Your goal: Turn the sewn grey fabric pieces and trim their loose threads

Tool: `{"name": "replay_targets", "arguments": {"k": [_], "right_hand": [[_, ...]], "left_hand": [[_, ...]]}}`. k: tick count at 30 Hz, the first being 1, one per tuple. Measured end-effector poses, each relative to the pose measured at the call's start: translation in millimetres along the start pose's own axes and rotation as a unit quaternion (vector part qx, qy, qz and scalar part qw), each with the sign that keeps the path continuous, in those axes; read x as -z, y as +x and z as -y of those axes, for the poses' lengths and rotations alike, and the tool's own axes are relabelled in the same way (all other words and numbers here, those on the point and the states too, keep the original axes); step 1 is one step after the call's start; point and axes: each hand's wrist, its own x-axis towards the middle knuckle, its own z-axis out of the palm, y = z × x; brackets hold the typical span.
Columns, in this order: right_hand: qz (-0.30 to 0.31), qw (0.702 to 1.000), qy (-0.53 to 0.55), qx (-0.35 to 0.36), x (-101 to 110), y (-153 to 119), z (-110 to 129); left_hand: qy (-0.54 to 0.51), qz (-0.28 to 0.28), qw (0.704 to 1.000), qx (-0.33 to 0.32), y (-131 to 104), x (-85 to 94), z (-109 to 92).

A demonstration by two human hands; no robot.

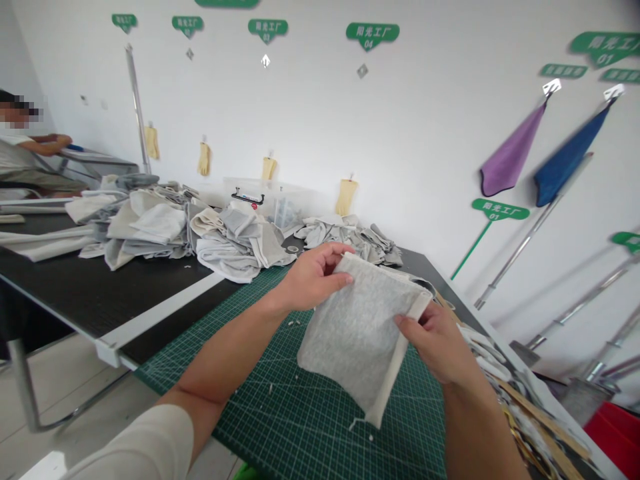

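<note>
A piece of light grey felt-like fabric with a cream band down its right side is held up over the green cutting mat. My left hand pinches its upper left corner between thumb and fingers. On the right side, my right hand grips the cream band, thumb in front and the other fingers hidden behind. A loose thread hangs from the bottom corner. Small white scraps lie on the mat beneath.
Heaps of grey and cream fabric pieces cover the back left of the black table. Another fabric pile and a clear plastic box stand by the wall. Strips and wooden rulers lie along the right edge. A person sits far left.
</note>
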Motion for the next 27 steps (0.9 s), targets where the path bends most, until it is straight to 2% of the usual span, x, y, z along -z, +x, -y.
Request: {"name": "replay_targets", "arguments": {"k": [3,7,9,13,20,23,27], "right_hand": [[-0.025,1.0,-0.004,0.006,-5,0,2],[-0.061,0.998,0.014,0.01,-12,3,5],[-0.092,0.995,0.025,0.016,-12,5,5],[-0.18,0.98,0.077,0.035,-9,6,4],[-0.266,0.952,0.139,0.056,-6,0,13],[-0.277,0.947,0.151,0.053,-3,1,16],[-0.234,0.953,0.19,0.041,-2,2,12]], "left_hand": [[-0.121,-0.043,0.992,0.014,0,-12.4,5],[-0.22,0.026,0.974,0.056,-5,-28.2,12],[-0.227,0.053,0.971,0.06,-7,-33.0,14],[-0.241,0.07,0.967,0.054,-6,-37.1,16],[-0.246,0.112,0.953,0.137,-9,-41.3,25],[-0.242,0.09,0.954,0.151,-12,-40.7,26],[-0.208,0.019,0.966,0.151,-10,-37.8,19]]}}
